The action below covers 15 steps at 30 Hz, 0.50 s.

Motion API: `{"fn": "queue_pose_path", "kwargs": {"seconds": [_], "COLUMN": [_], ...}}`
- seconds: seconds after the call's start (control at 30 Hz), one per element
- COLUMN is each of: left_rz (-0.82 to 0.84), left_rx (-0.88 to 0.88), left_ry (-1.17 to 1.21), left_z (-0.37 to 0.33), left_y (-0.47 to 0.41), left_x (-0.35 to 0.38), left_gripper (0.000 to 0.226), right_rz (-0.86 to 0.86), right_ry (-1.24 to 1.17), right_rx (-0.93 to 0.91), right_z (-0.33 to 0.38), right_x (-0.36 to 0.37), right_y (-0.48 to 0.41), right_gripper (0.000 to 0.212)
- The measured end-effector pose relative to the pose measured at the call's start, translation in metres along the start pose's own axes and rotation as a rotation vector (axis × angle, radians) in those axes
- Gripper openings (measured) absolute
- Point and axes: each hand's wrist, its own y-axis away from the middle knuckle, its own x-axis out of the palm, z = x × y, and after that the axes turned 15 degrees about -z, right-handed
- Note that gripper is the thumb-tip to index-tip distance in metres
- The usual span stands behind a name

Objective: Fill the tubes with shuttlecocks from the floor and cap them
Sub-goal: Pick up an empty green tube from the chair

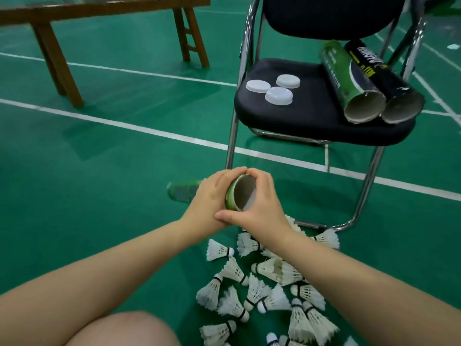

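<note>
My left hand (pixel 207 196) and right hand (pixel 259 203) are bare, with rounded fingers and short nails. The right thumbnail (pixel 219 216) shows plainly. My left forearm (pixel 119 260) and right forearm (pixel 349 268) are bare too, smooth and full, as far as I can see them. One bare knee (pixel 122 330) shows, rounded.

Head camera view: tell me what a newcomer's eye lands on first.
An open green cardboard tube sits dead centre, held between the left grip and right grip. White feather shuttlecocks litter the green floor below, and three white plastic caps lie on the black padded chair seat, upper right.
</note>
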Motion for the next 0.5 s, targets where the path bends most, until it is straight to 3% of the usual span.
{"fn": "queue_pose_path", "kwargs": {"seconds": [0.23, 0.5], "left_rz": [0.117, 0.132], "left_rx": [-0.061, -0.022], "left_ry": [-0.122, -0.167], "left_z": [0.04, 0.073], "left_y": [0.028, 0.04], "left_x": [0.02, 0.031], "left_gripper": [0.077, 0.071], "right_rz": [0.124, 0.117], "right_ry": [0.007, -0.092], "right_rx": [0.132, 0.211], "right_z": [-0.039, -0.062], "right_x": [0.029, 0.059], "right_y": [0.012, 0.016], "right_gripper": [0.097, 0.096]}}
